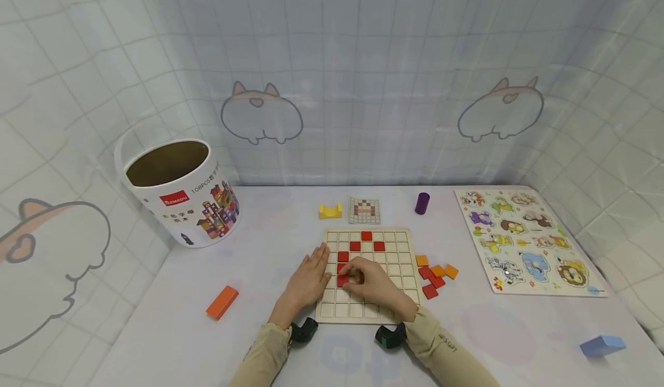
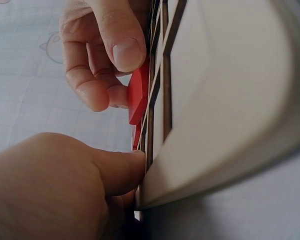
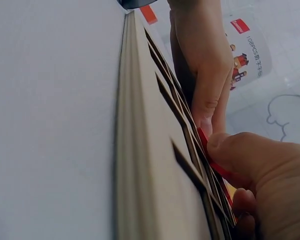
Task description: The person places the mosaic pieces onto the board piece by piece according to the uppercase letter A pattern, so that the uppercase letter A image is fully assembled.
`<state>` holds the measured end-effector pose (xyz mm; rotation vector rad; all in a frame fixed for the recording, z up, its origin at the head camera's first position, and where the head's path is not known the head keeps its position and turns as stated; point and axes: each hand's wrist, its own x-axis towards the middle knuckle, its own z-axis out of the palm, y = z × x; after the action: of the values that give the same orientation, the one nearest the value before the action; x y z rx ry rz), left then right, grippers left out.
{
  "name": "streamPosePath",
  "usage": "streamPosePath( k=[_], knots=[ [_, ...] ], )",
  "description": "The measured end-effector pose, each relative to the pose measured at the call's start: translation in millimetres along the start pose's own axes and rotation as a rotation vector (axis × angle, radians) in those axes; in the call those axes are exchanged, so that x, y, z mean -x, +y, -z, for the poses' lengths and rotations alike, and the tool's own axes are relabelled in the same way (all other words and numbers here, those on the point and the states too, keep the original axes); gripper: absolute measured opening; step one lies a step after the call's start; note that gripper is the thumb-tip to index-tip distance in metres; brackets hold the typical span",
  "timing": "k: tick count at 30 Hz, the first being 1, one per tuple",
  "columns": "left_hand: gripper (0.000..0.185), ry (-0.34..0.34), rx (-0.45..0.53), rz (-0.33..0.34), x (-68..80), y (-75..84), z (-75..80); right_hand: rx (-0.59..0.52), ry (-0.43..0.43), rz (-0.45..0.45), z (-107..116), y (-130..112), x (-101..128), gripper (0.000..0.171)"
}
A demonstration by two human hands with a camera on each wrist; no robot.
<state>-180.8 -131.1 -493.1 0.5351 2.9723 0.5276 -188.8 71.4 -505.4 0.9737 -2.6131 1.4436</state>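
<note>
Some fingers of the right hand [image 1: 373,283] are pinching a red tile [image 2: 137,95] over the grid board [image 1: 404,257], and the left hand's [image 1: 307,277] straight fingers are resting along its left edge. Beyond, a white bucket [image 1: 183,209] is displaying "108PCS".

The pale square gridded wooden board [image 1: 381,311] looks smooth and matt; the flat red square tile [image 2: 137,95], material unclear, looks smooth; the white grid-printed plastic-looking backdrop [image 1: 353,41] is creased, faintly glossy.
</note>
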Motion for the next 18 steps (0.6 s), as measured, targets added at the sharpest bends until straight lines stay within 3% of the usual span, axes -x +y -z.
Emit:
streamPosePath(
  k=[11,15,18],
  knots=[
    [0.06,0.008,0.012,-0.008,1.6,-2.0,1.8,0.031,-0.021,-0.049,-5.0,0.6,-4.6,0.02],
    [0.061,0.011,0.029,-0.016,1.1,-0.3,2.2,-0.029,-0.023,-0.076,0.8,1.6,-4.4,0.018],
    [0.061,0.003,0.026,-0.011,0.8,0.8,1.9,-0.144,-0.016,-0.127,10.5,0.9,-4.4,0.019]
  ],
)
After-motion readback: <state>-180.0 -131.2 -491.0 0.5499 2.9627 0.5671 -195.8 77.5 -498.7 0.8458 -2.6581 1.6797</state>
